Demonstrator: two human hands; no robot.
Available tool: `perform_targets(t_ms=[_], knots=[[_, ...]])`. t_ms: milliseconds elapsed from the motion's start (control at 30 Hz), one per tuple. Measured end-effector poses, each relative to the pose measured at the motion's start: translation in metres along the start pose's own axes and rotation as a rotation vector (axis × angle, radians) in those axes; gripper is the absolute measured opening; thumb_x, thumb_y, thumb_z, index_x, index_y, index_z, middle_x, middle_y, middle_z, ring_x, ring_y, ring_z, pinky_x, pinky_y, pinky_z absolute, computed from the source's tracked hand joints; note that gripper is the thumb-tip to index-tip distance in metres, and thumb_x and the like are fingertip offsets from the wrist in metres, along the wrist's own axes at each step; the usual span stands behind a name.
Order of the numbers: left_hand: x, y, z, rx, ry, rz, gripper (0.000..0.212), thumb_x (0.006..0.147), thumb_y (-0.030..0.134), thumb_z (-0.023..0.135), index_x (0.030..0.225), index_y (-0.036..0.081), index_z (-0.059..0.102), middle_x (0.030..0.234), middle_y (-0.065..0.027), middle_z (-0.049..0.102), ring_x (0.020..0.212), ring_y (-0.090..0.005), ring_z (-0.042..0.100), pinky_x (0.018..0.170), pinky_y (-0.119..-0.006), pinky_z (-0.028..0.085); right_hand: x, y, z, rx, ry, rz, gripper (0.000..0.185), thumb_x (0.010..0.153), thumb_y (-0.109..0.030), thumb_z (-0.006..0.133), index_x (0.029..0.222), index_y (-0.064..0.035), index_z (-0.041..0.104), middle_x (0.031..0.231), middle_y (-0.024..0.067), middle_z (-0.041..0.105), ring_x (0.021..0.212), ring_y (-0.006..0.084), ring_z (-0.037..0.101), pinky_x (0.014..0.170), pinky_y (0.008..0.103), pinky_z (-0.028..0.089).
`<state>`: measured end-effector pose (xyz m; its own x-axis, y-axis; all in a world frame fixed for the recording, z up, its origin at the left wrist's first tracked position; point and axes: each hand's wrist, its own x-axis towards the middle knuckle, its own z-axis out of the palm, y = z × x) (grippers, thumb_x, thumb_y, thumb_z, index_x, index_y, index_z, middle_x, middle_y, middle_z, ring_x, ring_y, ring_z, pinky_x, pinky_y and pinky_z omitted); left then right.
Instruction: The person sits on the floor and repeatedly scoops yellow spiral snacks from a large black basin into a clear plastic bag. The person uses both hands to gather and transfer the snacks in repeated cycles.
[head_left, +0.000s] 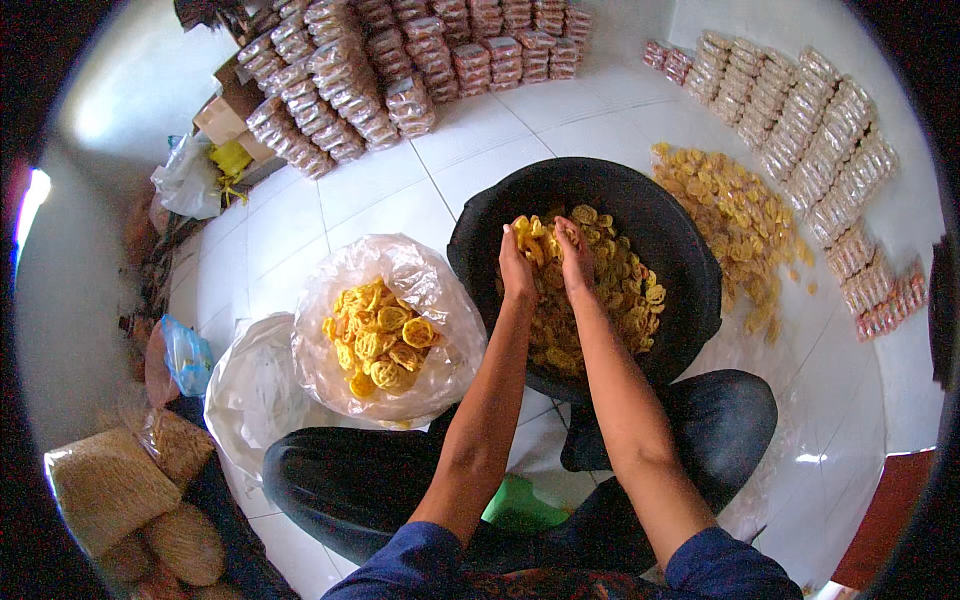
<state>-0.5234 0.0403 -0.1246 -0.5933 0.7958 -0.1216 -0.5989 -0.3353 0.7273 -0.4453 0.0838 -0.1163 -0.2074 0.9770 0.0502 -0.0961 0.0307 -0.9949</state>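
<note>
A wide black tub (675, 300) stands before me, part full of yellow coiled crackers (600, 300). Above that heap, my left hand (516, 262) and my right hand (575, 255) face each other, cupped around a handful of the yellow crackers (534, 238). The palms and part of the handful are hidden by the hands. To the left of the tub, a clear plastic bag (431, 277) lies wide open with its rim spread. More yellow crackers (382, 341) fill its middle.
Packed bags of crackers (735, 225) lie heaped right of the tub. Stacked packets (810, 127) line the right wall, and taller packet stacks (337, 82) stand at the back. A white sack (251, 382) and large filled bags (112, 480) are left. A green object (525, 504) sits between my legs.
</note>
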Motion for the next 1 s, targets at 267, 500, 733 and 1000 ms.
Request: perform_targets(t_ms=[267, 500, 733, 1000], knots=[[-0.008, 0.051, 0.008, -0.091, 0.008, 0.123, 0.049, 0.094, 0.043, 0.034, 0.116, 0.002, 0.049, 0.101, -0.0072, 0.055, 0.093, -0.0189, 0.053, 0.084, -0.033, 0.041, -0.008, -0.042, 0.034, 0.046, -0.065, -0.069, 0.039, 0.084, -0.039, 0.058, 0.106, -0.0076, 0.059, 0.110, 0.0068, 0.057, 0.103, 0.0170, 0.051, 0.091, 0.0301, 0.038], [-0.019, 0.105, -0.014, -0.068, 0.060, 0.254, 0.052, 0.090, 0.049, 0.038, 0.109, 0.003, 0.053, 0.094, -0.0089, 0.058, 0.082, -0.0196, 0.057, 0.073, -0.033, 0.047, -0.031, -0.064, 0.083, 0.114, -0.198, -0.072, 0.036, 0.086, -0.036, 0.056, 0.110, -0.0091, 0.058, 0.114, 0.0043, 0.055, 0.108, 0.0162, 0.048, 0.094, 0.0309, 0.035], [-0.051, 0.169, -0.055, 0.053, 0.177, 0.377, 0.048, 0.090, 0.048, 0.039, 0.113, 0.008, 0.053, 0.096, -0.0071, 0.057, 0.084, -0.0180, 0.054, 0.072, -0.030, 0.044, -0.072, -0.074, 0.149, 0.287, -0.345, 0.014, 0.033, 0.086, -0.031, 0.056, 0.108, -0.0069, 0.058, 0.109, 0.0033, 0.057, 0.101, 0.0140, 0.051, 0.089, 0.0291, 0.038], [-0.089, 0.216, -0.123, 0.028, 0.250, 0.384, 0.045, 0.093, 0.040, 0.034, 0.118, 0.006, 0.050, 0.105, -0.0097, 0.055, 0.096, -0.0205, 0.052, 0.081, -0.033, 0.042, -0.125, -0.056, 0.212, 0.152, -0.500, -0.133, 0.044, 0.087, -0.041, 0.051, 0.113, -0.0055, 0.054, 0.112, 0.0089, 0.056, 0.107, 0.0192, 0.050, 0.092, 0.0313, 0.036]])
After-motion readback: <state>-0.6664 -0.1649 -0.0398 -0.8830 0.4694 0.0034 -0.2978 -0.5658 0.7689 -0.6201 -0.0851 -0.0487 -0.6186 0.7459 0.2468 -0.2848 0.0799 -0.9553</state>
